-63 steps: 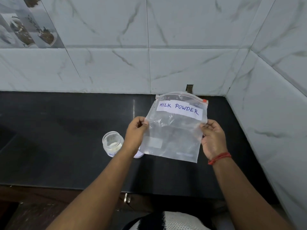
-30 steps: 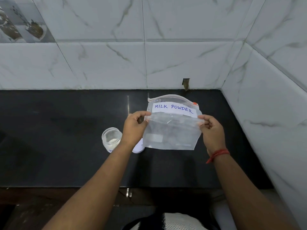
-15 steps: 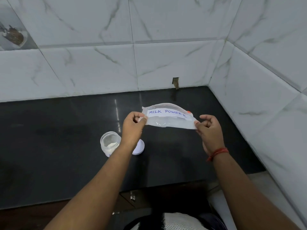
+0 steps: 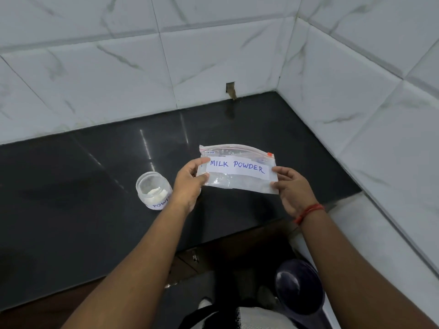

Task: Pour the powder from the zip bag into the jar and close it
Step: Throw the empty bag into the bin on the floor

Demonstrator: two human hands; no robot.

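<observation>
While two hands, left hand point(image 4: 188, 184) and right hand point(image 4: 291, 188), pinch one zip bag point(image 4: 237, 170), one apparently lidless jar point(image 4: 154, 189) stands.

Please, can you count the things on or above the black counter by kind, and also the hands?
Zip bag labelled MILK POWDER: 1
Glass jar, open, with white powder: 1
Hands, left hand and right hand, each pinching one end of the bag: 2
Total: 4

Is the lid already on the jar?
No, the jar stands open on the black counter, with white powder visible through its mouth, while both hands hold the zip bag.
</observation>
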